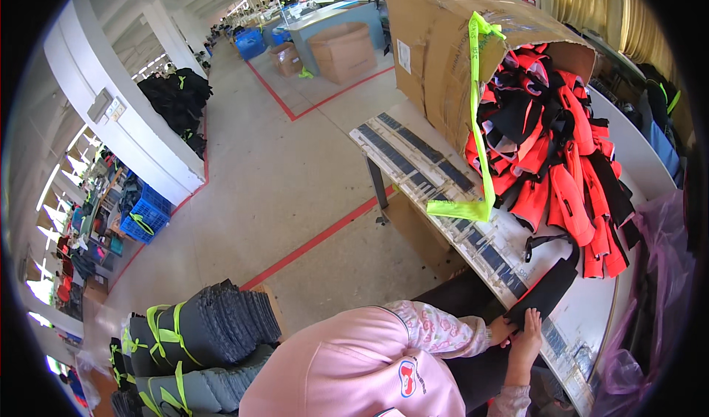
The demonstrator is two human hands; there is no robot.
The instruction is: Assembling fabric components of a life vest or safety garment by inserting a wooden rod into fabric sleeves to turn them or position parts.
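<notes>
A long black fabric piece [545, 291] with a red edge lies slanted over the near edge of the white table [473, 225]. My left hand [501, 331] is closed on its near end, the fingers curled and partly hidden. Beside it, my right hand [526, 333] grips the same end, with fingers on top of the cloth. A thin black strap [545, 246] lies at the piece's far end. Beyond it, a heap of red-orange and black sewn pieces [569, 166] spills from a large cardboard box [436, 55] lying on its side. A neon yellow-green strip [476, 114] hangs down the box.
Tied stacks of dark fabric [207, 328] stand at the lower left. Clear purplish plastic [642, 306] drapes along the table's right side. A white pillar [122, 107], a blue crate [150, 214] and open cardboard boxes [342, 52] stand farther off. Red lines [310, 243] mark the floor.
</notes>
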